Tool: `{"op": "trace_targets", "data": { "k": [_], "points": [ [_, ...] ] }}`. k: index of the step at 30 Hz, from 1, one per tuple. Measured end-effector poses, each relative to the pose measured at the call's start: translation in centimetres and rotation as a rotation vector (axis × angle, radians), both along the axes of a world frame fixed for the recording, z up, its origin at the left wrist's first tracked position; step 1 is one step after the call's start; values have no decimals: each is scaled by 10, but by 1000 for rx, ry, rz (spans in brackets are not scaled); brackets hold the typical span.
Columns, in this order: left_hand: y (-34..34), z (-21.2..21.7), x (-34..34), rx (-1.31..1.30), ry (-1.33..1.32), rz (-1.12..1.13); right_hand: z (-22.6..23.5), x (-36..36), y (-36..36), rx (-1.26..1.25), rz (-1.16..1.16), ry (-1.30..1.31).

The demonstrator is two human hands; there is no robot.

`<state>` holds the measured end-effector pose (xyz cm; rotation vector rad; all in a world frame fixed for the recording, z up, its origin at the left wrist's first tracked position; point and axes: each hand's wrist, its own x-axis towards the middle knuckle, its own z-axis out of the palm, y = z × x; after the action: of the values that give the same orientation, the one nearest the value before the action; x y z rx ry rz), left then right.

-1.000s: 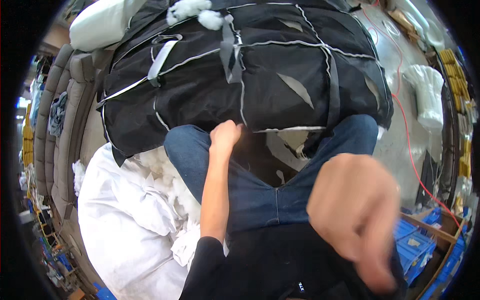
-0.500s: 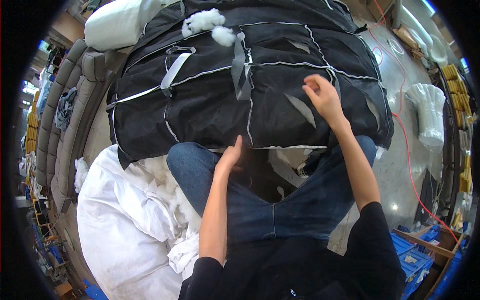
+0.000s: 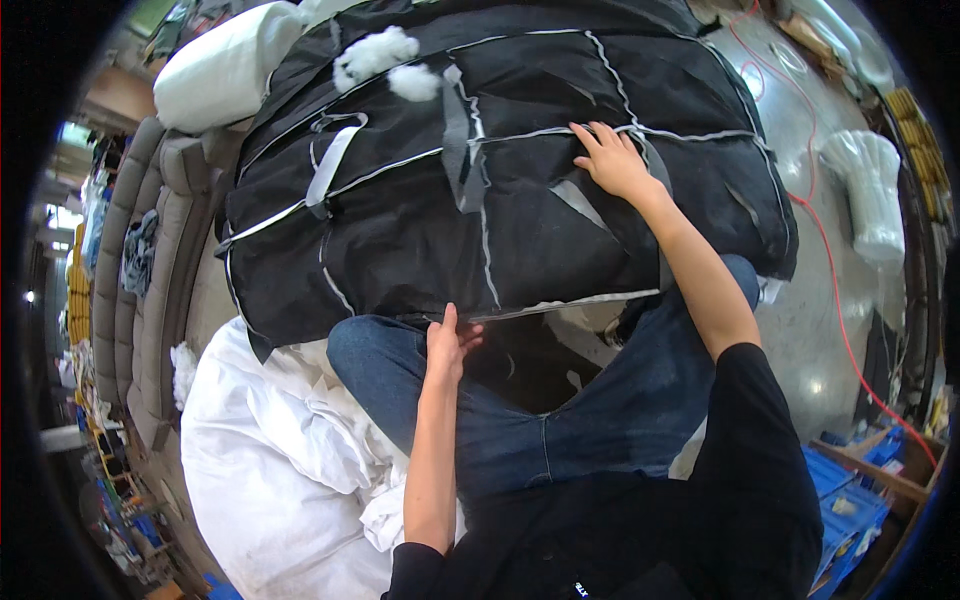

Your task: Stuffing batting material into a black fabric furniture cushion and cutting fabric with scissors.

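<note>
A large black fabric cushion (image 3: 390, 250), crossed by white seams into panels, lies in front of my knees. My right hand (image 3: 615, 165) rests on its top, palm down with fingers spread, beside a seam crossing and a grey fabric strip. My left hand (image 3: 450, 345) is at the cushion's near edge, thumb up and fingers apart; whether it touches the edge I cannot tell. Two tufts of white fibre stuffing (image 3: 375, 57) sit on the far left part of the cushion. A pale loose strap (image 3: 333, 168) and a grey strip (image 3: 462, 150) stick up from the seams.
At my left lies a big white sack (image 3: 270, 470) with fibre stuffing at its opening. Beyond it stands a grey tufted sofa piece (image 3: 150, 270). A white roll (image 3: 225, 65) is at the far left. On the right are a red hose (image 3: 835, 290), a plastic-wrapped bundle (image 3: 865, 190) and blue crates (image 3: 845, 510).
My right hand has come down from above the cushion and flattened onto it, slightly farther away. My left hand has drawn back slightly toward me along the near edge. The view has shifted a little.
</note>
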<state>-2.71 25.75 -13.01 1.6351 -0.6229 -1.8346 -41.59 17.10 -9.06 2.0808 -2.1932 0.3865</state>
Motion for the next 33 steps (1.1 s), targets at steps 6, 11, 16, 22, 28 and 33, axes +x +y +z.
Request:
{"op": "trace_targets", "data": {
  "k": [6,11,16,22,28,33],
  "points": [
    [4,-11,-27,-226,-433,-765,93,-8,39,462,16,-239],
    [11,-20,-46,-857,-832,-1168,131,-59,207,-526,21,-1405],
    [19,-3,-78,-783,-726,-1107,-127,-90,467,-515,-1192,-742],
    [15,-19,-73,-637,-728,-1126,-298,76,623,453,-1671,-889],
    [17,-8,-77,-676,-845,-1232,-331,155,597,546,-1819,-1129],
    [30,62,-73,-957,-1217,-1265,-347,157,619,470,-1733,-1097]
  ]
}}
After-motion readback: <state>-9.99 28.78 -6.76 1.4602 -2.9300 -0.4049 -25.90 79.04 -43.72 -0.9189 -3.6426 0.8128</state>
